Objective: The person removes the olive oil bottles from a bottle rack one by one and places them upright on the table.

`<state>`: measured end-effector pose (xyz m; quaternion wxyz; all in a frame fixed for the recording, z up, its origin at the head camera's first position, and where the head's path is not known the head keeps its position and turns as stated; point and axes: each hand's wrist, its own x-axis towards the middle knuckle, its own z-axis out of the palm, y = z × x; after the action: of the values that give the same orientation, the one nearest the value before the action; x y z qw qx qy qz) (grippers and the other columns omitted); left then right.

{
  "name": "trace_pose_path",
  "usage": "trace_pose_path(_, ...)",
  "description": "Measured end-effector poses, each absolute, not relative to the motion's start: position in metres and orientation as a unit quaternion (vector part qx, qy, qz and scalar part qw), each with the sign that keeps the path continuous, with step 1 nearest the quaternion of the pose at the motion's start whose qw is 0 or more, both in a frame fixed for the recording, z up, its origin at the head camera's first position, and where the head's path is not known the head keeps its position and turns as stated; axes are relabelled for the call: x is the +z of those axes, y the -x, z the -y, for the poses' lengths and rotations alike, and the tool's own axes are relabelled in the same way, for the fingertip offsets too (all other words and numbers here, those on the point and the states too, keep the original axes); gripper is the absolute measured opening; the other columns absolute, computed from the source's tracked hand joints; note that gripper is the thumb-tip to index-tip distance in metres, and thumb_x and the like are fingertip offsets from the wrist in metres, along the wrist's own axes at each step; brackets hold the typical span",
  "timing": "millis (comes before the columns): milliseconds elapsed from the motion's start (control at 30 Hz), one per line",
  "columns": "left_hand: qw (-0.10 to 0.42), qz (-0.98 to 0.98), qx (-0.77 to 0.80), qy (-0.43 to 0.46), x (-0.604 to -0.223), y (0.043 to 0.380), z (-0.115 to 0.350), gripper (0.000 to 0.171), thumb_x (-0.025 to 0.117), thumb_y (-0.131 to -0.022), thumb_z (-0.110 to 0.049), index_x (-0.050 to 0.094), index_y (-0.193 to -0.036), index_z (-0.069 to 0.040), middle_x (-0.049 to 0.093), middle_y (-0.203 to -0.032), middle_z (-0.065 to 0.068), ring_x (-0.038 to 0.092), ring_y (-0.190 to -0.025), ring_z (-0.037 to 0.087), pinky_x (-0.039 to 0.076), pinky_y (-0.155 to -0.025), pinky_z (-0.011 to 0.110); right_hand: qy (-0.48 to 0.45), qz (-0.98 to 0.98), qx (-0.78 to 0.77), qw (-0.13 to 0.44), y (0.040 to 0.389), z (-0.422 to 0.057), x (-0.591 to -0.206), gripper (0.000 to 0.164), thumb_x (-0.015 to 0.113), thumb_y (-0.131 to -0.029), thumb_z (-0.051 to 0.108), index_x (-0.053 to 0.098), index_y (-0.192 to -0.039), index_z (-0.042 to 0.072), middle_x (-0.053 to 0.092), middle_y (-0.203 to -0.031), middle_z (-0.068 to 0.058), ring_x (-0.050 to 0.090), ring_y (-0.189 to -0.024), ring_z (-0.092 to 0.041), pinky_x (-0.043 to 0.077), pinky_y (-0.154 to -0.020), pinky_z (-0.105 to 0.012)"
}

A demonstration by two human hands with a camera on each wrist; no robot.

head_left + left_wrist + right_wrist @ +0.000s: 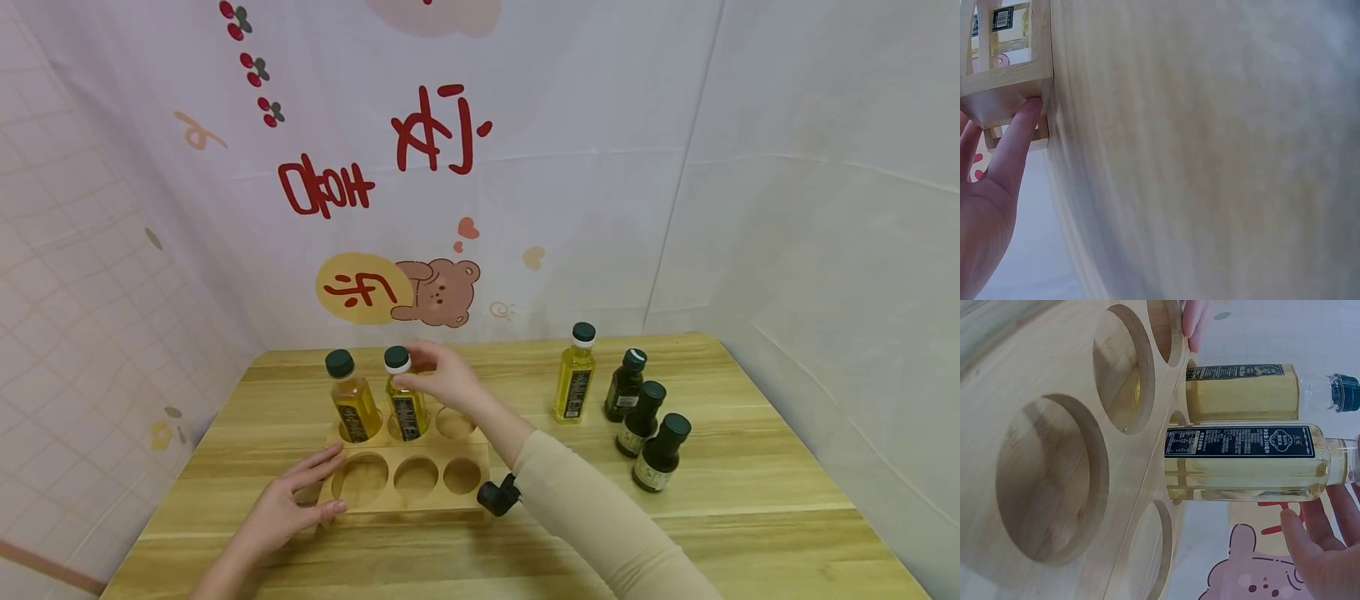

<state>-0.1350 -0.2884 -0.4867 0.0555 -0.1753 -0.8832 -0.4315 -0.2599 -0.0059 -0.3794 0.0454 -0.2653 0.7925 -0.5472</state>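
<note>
My right hand holds a square oil bottle by its neck, just under the dark green cap. That bottle stands upright in the middle hole of the back row of a wooden rack. Beside it, a second oil bottle fills the back-left hole. The back-right hole and the front row's round holes hold nothing. At the rack's left end lies my left hand, its extended fingers touching the top and side. A thumb presses the rack's end face in the left wrist view.
One more tall yellow oil bottle stands to the right on the wooden table. Farther right are three small dark bottles, including a front one. A black device sits by my right wrist. A printed curtain hangs behind.
</note>
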Motion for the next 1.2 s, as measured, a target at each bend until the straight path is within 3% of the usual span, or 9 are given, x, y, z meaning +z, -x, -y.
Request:
trace_pose_path(367, 0.045, 0.883, -0.435, 0.172, -0.482, 0.135, 0.287, 0.063, 0.084, -0.08, -0.027, 0.063, -0.135, -0.009, 0.049, -0.148, 0.007, 0.031, -0.128, -0.012, 0.023, -0.096, 0.004, 0.259, -0.786, -0.56, 0.037, 0.257, 0.007, -0.38, 0.041, 0.076, -0.09, 0.016, 0.065, -0.13, 0.012, 0.07, -0.112, -0.002, 0.063, -0.108, -0.021, 0.052, -0.087, -0.029)
trace_pose_path(600, 0.02, 0.885, -0.437, 0.159, -0.479, 0.136, 0.29, 0.066, 0.085, -0.078, -0.031, 0.062, -0.136, -0.009, 0.048, -0.149, 0.007, 0.032, -0.127, -0.012, 0.024, -0.096, 0.004, 0.271, -0.789, -0.552, 0.012, 0.255, 0.006, -0.382, 0.04, 0.076, -0.09, 0.017, 0.065, -0.128, 0.012, 0.07, -0.11, -0.001, 0.063, -0.104, -0.014, 0.049, -0.09, -0.031)
trace_pose_path(900, -0.02, 0.893, -0.43, 0.131, -0.474, 0.137, 0.29, 0.069, 0.084, -0.077, -0.033, 0.06, -0.138, -0.01, 0.044, -0.152, 0.003, 0.037, -0.132, 0.007, 0.031, -0.097, 0.011, 0.288, -0.767, -0.573, -0.018, 0.252, 0.005, -0.389, 0.04, 0.077, -0.089, 0.013, 0.065, -0.127, 0.01, 0.069, -0.112, -0.004, 0.064, -0.103, -0.018, 0.05, -0.094, -0.044)
trace_pose_path(1033, -0.018, 0.899, -0.418, 0.129, -0.473, 0.137, 0.289, 0.07, 0.084, -0.077, -0.034, 0.06, -0.138, -0.009, 0.044, -0.152, 0.004, 0.037, -0.134, 0.016, 0.035, -0.1, 0.017, 0.286, -0.774, -0.565, -0.03, 0.249, 0.005, -0.389, 0.04, 0.077, -0.088, 0.015, 0.066, -0.127, 0.012, 0.07, -0.111, -0.002, 0.065, -0.103, -0.017, 0.052, -0.091, -0.038)
trace_pose_path(1200, -0.017, 0.901, -0.415, 0.124, -0.473, 0.138, 0.289, 0.071, 0.084, -0.076, -0.036, 0.06, -0.138, -0.009, 0.045, -0.151, 0.003, 0.037, -0.132, 0.008, 0.033, -0.099, 0.015, 0.269, -0.759, -0.592, -0.034, 0.244, 0.005, -0.381, 0.043, 0.076, -0.09, 0.013, 0.063, -0.13, 0.01, 0.07, -0.112, -0.007, 0.065, -0.105, -0.021, 0.053, -0.088, -0.032)
